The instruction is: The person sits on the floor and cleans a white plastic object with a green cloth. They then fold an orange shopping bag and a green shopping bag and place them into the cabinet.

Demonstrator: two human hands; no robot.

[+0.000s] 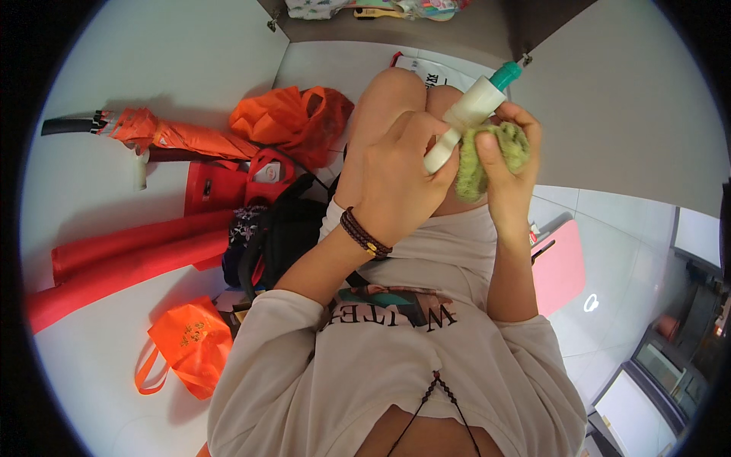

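My left hand point(402, 165), with a braided bracelet on its wrist, grips the white handle of a plastic tool point(477, 100). The tool has a wide white cylinder and a teal end piece, and it slants up to the right over my knees. I cannot tell what kind of tool it is. A fuzzy green cloth point(474, 168) is bunched in my right hand point(514, 171), with the thumb pressed over it. The cloth lies against the tool's handle or just beside it; part of it is hidden by my fingers.
An open cabinet point(394, 28) stands ahead, its door point(605, 103) on the right. To the left are a folded orange umbrella point(188, 137), orange bags point(285, 114), a red rolled item point(137, 263) and a black bag point(297, 228). A pink board point(559, 263) lies at right.
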